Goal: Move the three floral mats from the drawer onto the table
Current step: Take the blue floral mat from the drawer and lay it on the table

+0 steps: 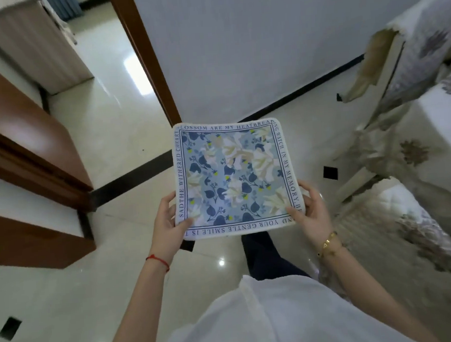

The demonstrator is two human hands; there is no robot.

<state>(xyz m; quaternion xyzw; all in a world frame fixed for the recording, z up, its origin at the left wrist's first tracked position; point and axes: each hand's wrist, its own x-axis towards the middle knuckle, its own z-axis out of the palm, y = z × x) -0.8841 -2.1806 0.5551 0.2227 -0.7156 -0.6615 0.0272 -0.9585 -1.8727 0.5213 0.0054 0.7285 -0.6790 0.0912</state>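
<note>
Mat: one square floral mat [234,178] is held flat and roughly level above the tiled floor [114,125], printed side up, with a blue, white and cream flower pattern and a border of dark lettering round a white edge.
Left hand: the left hand [167,225] is clamped on the mat's near left corner, the thumb laid on top of the border and the fingers [167,201] curled round the left edge; the parts beneath the cloth are hidden.
Right hand: the right hand [311,213] is clamped on the near right corner in the same manner, the thumb pressed on the printed face and the fingers wrapped round the right edge.
Wrists: a red string [158,261] is worn on the left wrist and a gold bracelet [329,242] on the right.
Clothing: a white top [269,320] is seen at the bottom of the view, with a dark trouser leg [265,256] below the mat.
Left side: a brown wooden cabinet [25,147] is seen at the left edge, well apart from the mat.
Right side: a bed [422,210] covered with flower-patterned bedding is seen near the right hand.
Background: a white wall [250,41] with a dark skirting strip and a brown door frame [144,56] are seen beyond the mat.
</note>
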